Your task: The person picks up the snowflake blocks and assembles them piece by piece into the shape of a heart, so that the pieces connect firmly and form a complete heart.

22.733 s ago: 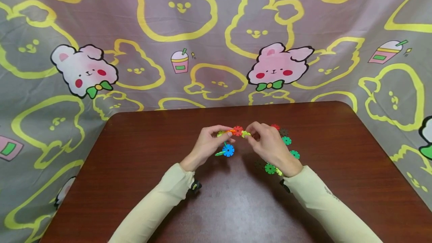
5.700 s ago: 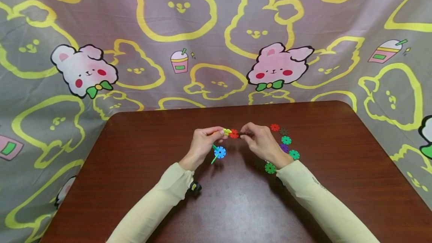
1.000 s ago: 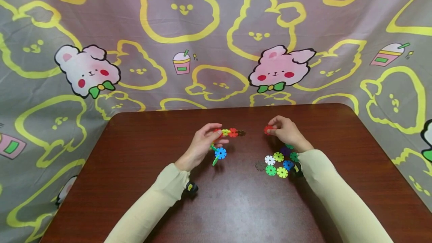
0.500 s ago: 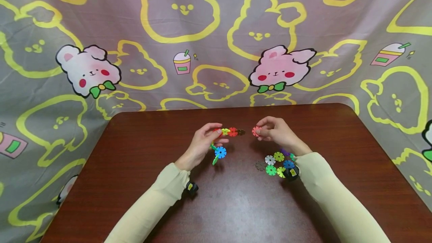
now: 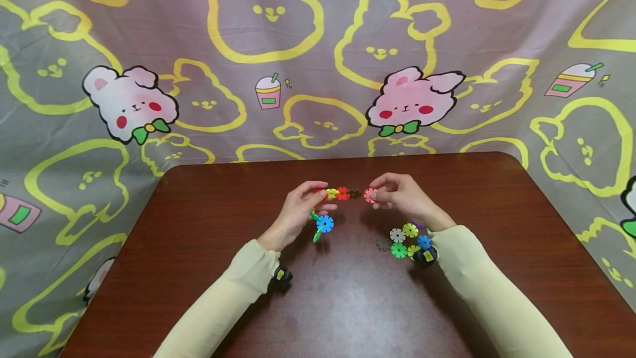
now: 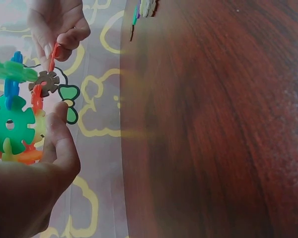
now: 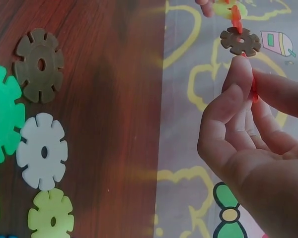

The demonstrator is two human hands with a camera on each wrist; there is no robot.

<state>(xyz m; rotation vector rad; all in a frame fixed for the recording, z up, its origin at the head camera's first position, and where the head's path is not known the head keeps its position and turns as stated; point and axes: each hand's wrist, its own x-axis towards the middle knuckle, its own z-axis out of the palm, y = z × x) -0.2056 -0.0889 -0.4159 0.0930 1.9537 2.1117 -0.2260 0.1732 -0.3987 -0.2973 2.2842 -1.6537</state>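
My left hand (image 5: 298, 211) pinches a chain of slotted plastic discs, the fingers covering part of it. From its fingertips a yellow disc (image 5: 332, 194), a red disc (image 5: 343, 194) and a brown disc (image 5: 354, 194) run to the right. Below hang a blue disc (image 5: 325, 224) and a green disc (image 5: 318, 235). Between thumb and fingers, my right hand (image 5: 407, 198) pinches a separate red disc (image 5: 369, 195). In the left wrist view this red disc (image 6: 53, 57) stands edge-on, right at the brown disc (image 6: 45, 83) on the chain's end.
On the dark wooden table (image 5: 223, 203), loose discs lie below my right hand: white (image 5: 397, 235), green (image 5: 399, 250), brown (image 5: 382, 244), blue (image 5: 424, 242) and others. The right wrist camera (image 5: 425, 257) partly covers this group. A patterned curtain (image 5: 308, 79) hangs behind the table.
My right hand has brought the red disc leftward from the table's back right to the chain's end. The left hand stays put. Since the oldest frame, the chain has gained a red and a brown disc.
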